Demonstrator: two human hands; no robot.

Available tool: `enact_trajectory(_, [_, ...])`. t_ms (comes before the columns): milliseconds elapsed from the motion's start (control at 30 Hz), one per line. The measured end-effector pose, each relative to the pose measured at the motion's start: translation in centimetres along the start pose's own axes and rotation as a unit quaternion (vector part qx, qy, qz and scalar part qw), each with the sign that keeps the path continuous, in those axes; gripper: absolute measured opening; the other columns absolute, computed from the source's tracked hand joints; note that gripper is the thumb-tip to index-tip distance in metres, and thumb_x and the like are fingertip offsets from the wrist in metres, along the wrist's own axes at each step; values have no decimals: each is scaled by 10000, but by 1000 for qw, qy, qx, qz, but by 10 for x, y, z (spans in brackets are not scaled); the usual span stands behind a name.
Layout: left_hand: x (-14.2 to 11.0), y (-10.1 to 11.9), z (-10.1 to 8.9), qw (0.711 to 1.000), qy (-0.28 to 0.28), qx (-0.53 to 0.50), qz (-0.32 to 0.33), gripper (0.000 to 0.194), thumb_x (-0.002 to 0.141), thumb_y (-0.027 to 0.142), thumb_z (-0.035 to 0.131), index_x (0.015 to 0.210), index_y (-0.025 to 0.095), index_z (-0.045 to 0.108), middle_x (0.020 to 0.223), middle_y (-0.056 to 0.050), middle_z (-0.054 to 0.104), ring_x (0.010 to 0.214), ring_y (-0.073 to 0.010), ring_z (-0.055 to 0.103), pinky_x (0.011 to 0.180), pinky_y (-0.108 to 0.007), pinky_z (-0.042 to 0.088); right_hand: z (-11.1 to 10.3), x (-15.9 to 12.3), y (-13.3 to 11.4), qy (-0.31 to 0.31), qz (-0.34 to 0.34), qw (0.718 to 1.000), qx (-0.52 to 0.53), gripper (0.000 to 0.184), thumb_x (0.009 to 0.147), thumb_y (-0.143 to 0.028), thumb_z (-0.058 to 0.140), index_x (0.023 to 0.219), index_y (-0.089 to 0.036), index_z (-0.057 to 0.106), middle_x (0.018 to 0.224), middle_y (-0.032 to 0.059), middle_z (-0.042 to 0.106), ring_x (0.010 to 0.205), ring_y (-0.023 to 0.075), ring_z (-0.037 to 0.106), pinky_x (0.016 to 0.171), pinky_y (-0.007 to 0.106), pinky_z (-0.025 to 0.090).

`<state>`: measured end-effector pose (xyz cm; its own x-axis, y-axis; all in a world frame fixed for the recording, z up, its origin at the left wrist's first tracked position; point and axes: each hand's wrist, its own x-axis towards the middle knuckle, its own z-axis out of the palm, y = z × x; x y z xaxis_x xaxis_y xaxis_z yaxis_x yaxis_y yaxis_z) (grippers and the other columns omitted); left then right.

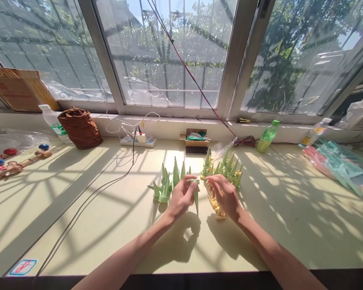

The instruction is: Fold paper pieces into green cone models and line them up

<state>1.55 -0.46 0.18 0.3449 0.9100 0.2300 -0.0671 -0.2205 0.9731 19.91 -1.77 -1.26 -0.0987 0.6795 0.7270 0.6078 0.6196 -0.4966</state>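
My left hand [183, 196] is closed round the wide end of a pale green cone [196, 199], whose tip points down. Just right of it, my right hand [225, 193] has its fingers bent and pinched together; whatever lies between them is too small to make out. To the left stands a group of similar green cones [165, 187], upright apart from one on its side. Behind my right hand is another cluster of green cones [228, 161] with yellow parts at their bases. A heap of small yellow pieces [219, 211] lies partly hidden below that hand.
Along the window side are a power strip [153, 141], a small open box [196, 137], a green bottle [268, 137] and a brown bag [80, 128]. A black cable [103, 187] crosses the table's left part. Plastic-wrapped items [341, 165] lie at right, wooden toys [18, 165] at left.
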Motion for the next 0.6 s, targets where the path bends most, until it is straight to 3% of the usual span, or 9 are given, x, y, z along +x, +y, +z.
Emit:
enact_trajectory(167, [2,0,1,997,-21,-67,-32,362,911,511,518,1112,232,407,857,-4,636,405,-45,415,343,-159,321,-3,2,-12,-5,30,997,74,206,995,-231,415,1054,-218,611,959,59,639,669,125,656,587,261,584])
enact_trajectory(333, [2,2,4,993,-22,-104,-56,358,905,550,503,1023,239,370,892,-17,651,458,-68,477,358,-158,340,-6,3,-20,2,23,992,127,187,963,-202,472,1090,-219,608,1021,72,614,730,138,671,619,278,615])
enact_trajectory(600, [3,-3,4,977,-41,-184,-104,338,903,550,510,909,237,383,629,71,485,416,-67,425,347,-148,301,-1,0,-27,-7,6,989,149,182,949,-166,500,1078,-211,621,1047,68,603,737,117,684,621,249,622])
